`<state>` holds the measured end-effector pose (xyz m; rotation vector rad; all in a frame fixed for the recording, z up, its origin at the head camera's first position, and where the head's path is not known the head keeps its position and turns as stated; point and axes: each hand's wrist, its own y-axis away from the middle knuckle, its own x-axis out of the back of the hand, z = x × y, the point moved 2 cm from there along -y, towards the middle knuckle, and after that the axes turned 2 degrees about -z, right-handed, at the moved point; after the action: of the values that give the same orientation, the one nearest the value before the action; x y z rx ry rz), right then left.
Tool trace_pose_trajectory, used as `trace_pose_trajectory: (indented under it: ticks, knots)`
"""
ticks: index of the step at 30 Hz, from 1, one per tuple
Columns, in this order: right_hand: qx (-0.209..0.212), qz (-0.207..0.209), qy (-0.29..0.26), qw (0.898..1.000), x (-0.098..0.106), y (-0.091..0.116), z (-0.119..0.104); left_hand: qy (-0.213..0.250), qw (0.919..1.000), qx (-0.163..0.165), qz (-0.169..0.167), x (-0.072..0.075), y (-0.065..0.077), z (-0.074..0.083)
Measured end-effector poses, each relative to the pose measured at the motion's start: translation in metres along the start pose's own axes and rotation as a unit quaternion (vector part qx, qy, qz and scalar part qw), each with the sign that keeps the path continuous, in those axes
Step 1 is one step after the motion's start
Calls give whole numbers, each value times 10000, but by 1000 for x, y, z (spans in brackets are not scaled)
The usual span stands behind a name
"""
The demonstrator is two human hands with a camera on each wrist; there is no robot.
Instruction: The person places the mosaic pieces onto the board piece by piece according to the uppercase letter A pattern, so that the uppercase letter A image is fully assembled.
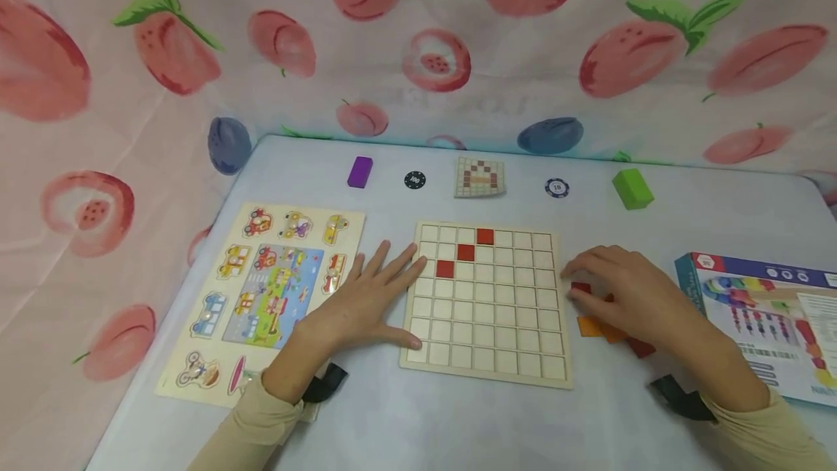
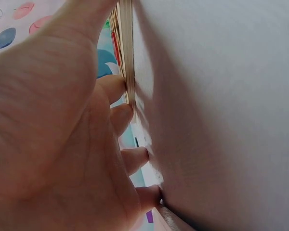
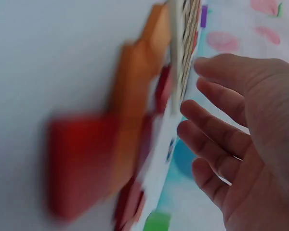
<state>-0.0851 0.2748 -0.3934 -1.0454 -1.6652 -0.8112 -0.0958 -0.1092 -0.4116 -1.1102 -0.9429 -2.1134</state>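
A wooden grid board (image 1: pixel 484 311) lies on the table in the head view, with three red tiles (image 1: pixel 466 252) in a diagonal line in its upper squares. At its left side rests my left hand (image 1: pixel 356 304), fingers spread and fingertips along the board's edge, the thumb near its lower left corner. My right hand (image 1: pixel 631 293) hovers right of the board over a loose group of red and orange tiles (image 1: pixel 590 326), partly hiding them. In the right wrist view its bent fingers (image 3: pixel 209 115) are apart, holding nothing, beside blurred red tiles (image 3: pixel 82 163).
Behind the board lies a pattern card (image 1: pixel 480 179), between a black chip (image 1: pixel 415 180) and a blue-white chip (image 1: pixel 557 187). Farther out stand a purple block (image 1: pixel 360 172) and a green block (image 1: pixel 633 189). A vehicle puzzle (image 1: pixel 356 224) lies left, a printed box (image 1: pixel 771 325) right.
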Motion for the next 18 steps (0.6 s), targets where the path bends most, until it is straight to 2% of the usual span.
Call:
trace_pose_trajectory:
  ticks: [4, 11, 15, 18]
  knots:
    - [-59, -173, 181, 9997, -3, 9, 13, 10, 10000, 7, 17, 1, 2, -2]
    - [-77, -77, 368, 9993, -4, 10, 14, 97, 9999, -49, 64, -2, 2, -2]
    - [-82, 178, 453, 9988, 0, 9, 11, 87, 9999, -59, 61, -2, 1, -2]
    - [-36, 350, 317, 9989, 2, 5, 2, 44, 10000, -55, 68, -1, 1, -1]
